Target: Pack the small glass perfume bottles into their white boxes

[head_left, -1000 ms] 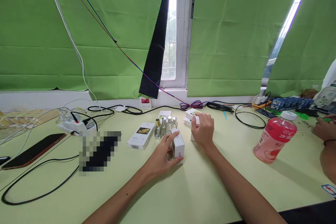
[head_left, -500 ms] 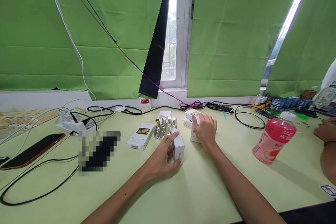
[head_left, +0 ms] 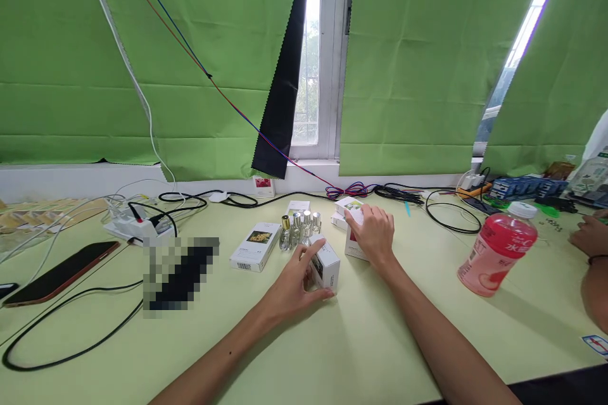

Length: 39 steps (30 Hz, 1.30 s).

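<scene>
My left hand grips a small white box that stands on edge on the table, thumb low at its near end and fingers over its top. My right hand closes from above on another white box with a dark red picture, partly covered by the fingers. Several small glass bottles with gold and silver caps stand behind my left hand. To their left lies a flat white box with a yellow-flower picture. Another white box lies behind my right hand.
A pink drink bottle stands on the right, with another person's hand beyond it. On the left are a phone, a power strip and loose cables. Black cable coils lie along the back wall.
The box in my left hand has turned slightly, its near end swinging right. My right hand has shifted a little on its box, and more of the red picture shows.
</scene>
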Each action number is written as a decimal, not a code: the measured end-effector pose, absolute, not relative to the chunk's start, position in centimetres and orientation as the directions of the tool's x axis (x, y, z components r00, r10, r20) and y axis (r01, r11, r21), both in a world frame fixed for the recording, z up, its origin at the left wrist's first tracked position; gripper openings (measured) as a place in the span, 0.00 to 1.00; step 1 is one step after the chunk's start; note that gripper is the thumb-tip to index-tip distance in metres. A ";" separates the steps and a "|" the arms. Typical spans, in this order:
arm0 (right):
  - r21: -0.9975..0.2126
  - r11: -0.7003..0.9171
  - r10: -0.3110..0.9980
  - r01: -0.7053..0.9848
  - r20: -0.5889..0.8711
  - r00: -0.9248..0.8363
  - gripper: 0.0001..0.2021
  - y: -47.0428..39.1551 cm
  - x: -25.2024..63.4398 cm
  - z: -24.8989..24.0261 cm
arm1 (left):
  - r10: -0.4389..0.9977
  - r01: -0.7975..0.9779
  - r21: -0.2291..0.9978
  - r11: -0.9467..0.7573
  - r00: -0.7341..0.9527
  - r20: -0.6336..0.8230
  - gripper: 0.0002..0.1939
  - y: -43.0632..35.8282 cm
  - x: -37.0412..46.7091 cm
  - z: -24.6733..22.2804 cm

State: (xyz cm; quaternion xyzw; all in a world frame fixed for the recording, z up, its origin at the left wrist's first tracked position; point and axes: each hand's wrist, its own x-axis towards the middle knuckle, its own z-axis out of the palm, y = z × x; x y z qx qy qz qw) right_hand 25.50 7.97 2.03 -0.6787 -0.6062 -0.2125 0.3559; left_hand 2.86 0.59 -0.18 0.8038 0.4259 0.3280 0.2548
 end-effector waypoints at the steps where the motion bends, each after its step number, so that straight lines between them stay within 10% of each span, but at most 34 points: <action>1: -0.216 -0.014 0.680 0.976 0.714 0.168 0.23 8.0 25.5 2.1 | 0.856 0.514 0.698 -0.498 0.419 0.302 0.47 0.6 2.9 -0.2; 39: -0.417 0.295 0.733 0.860 0.676 0.076 0.26 6.5 23.7 2.9 | 0.807 0.404 0.718 -0.567 0.448 0.385 0.35 1.3 4.1 -2.5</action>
